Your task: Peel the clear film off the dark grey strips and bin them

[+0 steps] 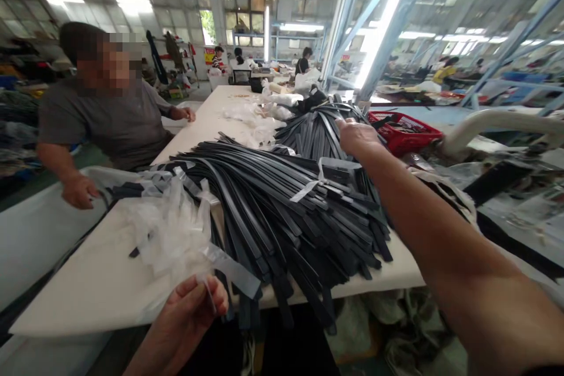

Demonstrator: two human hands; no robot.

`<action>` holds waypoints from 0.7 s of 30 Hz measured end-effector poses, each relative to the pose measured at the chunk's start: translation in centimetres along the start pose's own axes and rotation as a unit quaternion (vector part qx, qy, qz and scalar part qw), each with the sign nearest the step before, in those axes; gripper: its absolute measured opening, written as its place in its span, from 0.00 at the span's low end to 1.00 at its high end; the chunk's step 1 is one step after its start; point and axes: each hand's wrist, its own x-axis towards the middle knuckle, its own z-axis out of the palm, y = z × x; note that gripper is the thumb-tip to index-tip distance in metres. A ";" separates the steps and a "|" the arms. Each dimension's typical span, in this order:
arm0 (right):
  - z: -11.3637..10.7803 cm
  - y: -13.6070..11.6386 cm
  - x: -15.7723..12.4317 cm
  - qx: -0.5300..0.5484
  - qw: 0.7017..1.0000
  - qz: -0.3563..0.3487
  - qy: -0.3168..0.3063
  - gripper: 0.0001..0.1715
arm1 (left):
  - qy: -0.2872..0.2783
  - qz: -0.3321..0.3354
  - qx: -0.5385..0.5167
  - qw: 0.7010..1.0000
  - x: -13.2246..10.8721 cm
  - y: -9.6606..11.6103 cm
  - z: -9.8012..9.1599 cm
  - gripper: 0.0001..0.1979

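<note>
My left hand [194,305] is closed in a pinch on a thin, translucent plastic strip [210,296], at the near edge of the table. Beside it lies a heap of crumpled clear plastic strips [176,229]. A large pile of long, dark flat straps [273,200] spreads across the middle, with some ends hanging over the front edge. My right arm stretches forward past the pile's right side. My right hand [360,138] is at a second bunch of dark straps [317,132] farther back, its fingers curled; what they hold, if anything, is hidden.
The pale table [79,282] runs away from me. A co-worker [106,106] sits at its left side, one hand near dark straps. A red plastic basket [409,132] and a machine's pale arm [497,126] stand at right. Clear bags [259,123] lie at the back.
</note>
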 end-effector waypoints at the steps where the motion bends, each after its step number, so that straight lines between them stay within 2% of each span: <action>1: 0.7 -1.6 -1.2 0.001 0.999 0.024 0.021 0.22 | 0.006 0.001 -0.009 1.000 0.0 -0.1 -0.1 0.15; 3: 2.6 -5.8 -3.9 -0.013 0.999 0.045 0.028 0.26 | 0.022 0.007 -0.027 0.999 0.1 -0.4 0.0 0.14; 7: 8.7 -15.3 -9.4 -0.004 0.995 -0.044 -0.092 0.15 | 0.024 0.022 -0.040 0.999 0.2 -0.4 0.8 0.16; 10: 13.4 -19.9 -11.7 -0.014 0.986 -0.064 -0.156 0.13 | 0.021 0.039 -0.043 0.998 0.2 0.4 1.4 0.17; 12: 15.5 -21.2 -11.8 -0.027 0.984 -0.043 -0.173 0.15 | 0.031 0.054 -0.062 0.996 0.1 1.0 1.7 0.18; 14: 16.7 -21.4 -11.3 -0.035 0.982 -0.016 -0.183 0.15 | 0.053 0.062 -0.092 0.992 0.0 1.4 1.9 0.19; 16: 17.1 -21.0 -10.5 -0.040 0.980 0.003 -0.196 0.15 | 0.091 0.050 -0.118 0.987 -0.1 1.6 2.1 0.15; 18: 17.2 -20.6 -9.8 -0.043 0.977 0.015 -0.209 0.14 | 0.129 0.026 -0.132 0.982 -0.1 1.4 2.3 0.05; 19: 17.1 -20.4 -9.6 -0.044 0.976 0.019 -0.214 0.14 | 0.143 0.014 -0.134 0.981 -0.1 1.2 2.4 0.05; 21: 16.9 -20.3 -9.4 -0.043 0.975 0.023 -0.218 0.14 | 0.156 -0.004 -0.136 0.978 -0.2 0.7 2.5 0.12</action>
